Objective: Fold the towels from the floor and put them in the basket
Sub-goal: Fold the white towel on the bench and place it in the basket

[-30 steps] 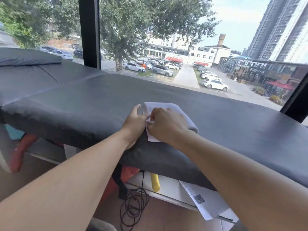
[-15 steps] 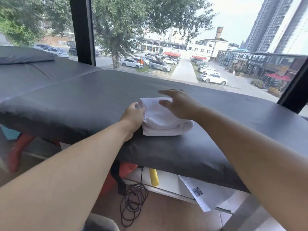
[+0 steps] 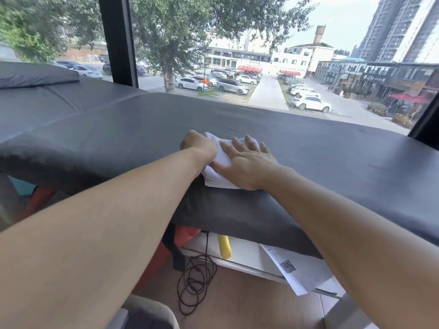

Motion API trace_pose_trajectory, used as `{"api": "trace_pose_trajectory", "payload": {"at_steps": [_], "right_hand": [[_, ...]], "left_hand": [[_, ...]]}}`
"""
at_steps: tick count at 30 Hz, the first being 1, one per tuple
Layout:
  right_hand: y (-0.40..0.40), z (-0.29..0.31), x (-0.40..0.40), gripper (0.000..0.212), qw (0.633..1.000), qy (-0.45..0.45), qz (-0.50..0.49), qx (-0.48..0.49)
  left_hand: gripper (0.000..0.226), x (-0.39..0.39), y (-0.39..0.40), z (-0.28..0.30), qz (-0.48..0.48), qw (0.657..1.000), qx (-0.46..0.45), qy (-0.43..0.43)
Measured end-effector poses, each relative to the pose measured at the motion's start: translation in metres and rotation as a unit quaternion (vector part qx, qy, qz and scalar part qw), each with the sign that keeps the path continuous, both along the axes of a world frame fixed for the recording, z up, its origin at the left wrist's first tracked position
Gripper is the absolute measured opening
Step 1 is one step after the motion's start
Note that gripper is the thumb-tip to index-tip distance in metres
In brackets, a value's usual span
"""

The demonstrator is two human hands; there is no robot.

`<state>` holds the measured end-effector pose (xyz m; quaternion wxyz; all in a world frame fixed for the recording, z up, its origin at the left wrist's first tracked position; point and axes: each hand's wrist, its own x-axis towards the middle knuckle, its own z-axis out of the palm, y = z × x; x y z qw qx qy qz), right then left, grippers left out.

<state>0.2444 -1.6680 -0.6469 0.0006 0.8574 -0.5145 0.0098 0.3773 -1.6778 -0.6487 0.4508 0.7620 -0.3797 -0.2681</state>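
Observation:
A small white towel (image 3: 219, 180), folded into a thick pad, lies near the front edge of a dark grey padded table (image 3: 332, 162). My right hand (image 3: 247, 162) lies flat on top of it with straight, spread fingers, pressing it down. My left hand (image 3: 198, 144) is at the towel's left edge with curled fingers that hold the fold there; its fingertips are hidden behind the hand. No basket is in view.
A large window with a black post (image 3: 116, 41) rises behind the table. Under the table are a white shelf (image 3: 249, 255), a yellow object (image 3: 224, 246), a sheet of paper with a QR code (image 3: 292, 271), a coiled black cable (image 3: 194, 281) and something red (image 3: 183, 236).
My right hand came down from hovering over the towel's far side and now lies flat on it. The towel went from half folded to a compact pad. My left hand stayed at its left edge.

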Motion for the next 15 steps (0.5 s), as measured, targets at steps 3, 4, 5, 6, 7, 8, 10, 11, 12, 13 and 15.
{"api": "trace_pose_trajectory", "payload": {"at_steps": [3, 4, 5, 6, 7, 8, 10, 11, 12, 13, 15], "right_hand": [[-0.002, -0.003, -0.002, 0.092, 1.000, -0.027, -0.001, 0.014], [-0.004, -0.004, -0.003, 0.091, 0.999, -0.041, 0.002, 0.015], [-0.005, -0.004, -0.005, 0.090, 0.998, -0.059, 0.005, 0.019], [-0.006, -0.005, -0.009, 0.089, 0.996, -0.081, 0.008, 0.028], [-0.007, -0.005, -0.013, 0.088, 0.994, -0.105, 0.012, 0.038], [-0.007, -0.006, -0.017, 0.089, 0.990, -0.129, 0.017, 0.047], [-0.008, -0.010, -0.026, 0.096, 0.983, -0.169, 0.015, 0.066], [-0.007, -0.011, -0.029, 0.103, 0.980, -0.180, 0.011, 0.078], [-0.007, -0.012, -0.031, 0.109, 0.979, -0.185, 0.005, 0.088], [-0.006, -0.013, -0.033, 0.110, 0.977, -0.191, -0.002, 0.097], [-0.001, -0.013, -0.036, 0.100, 0.964, -0.238, -0.036, 0.109]], "left_hand": [[0.045, 0.000, -0.003, -0.005, 0.003, 0.998, -0.020, -0.057], [0.046, 0.001, -0.005, -0.008, -0.004, 0.997, -0.018, -0.074], [0.046, 0.003, -0.009, -0.012, -0.015, 0.996, -0.015, -0.089], [0.045, 0.004, -0.011, -0.014, -0.027, 0.995, -0.014, -0.099], [0.044, 0.004, -0.011, -0.015, -0.038, 0.993, -0.010, -0.112], [0.043, 0.004, -0.011, -0.017, -0.047, 0.989, 0.007, -0.138], [0.047, 0.001, -0.009, -0.017, -0.077, 0.977, 0.063, -0.189], [0.055, -0.001, -0.006, -0.016, -0.103, 0.962, 0.092, -0.236], [0.062, -0.002, -0.004, -0.014, -0.124, 0.952, 0.110, -0.255], [0.062, -0.004, 0.000, -0.011, -0.146, 0.942, 0.133, -0.271], [0.059, -0.004, 0.004, -0.009, -0.169, 0.931, 0.140, -0.292]]}}
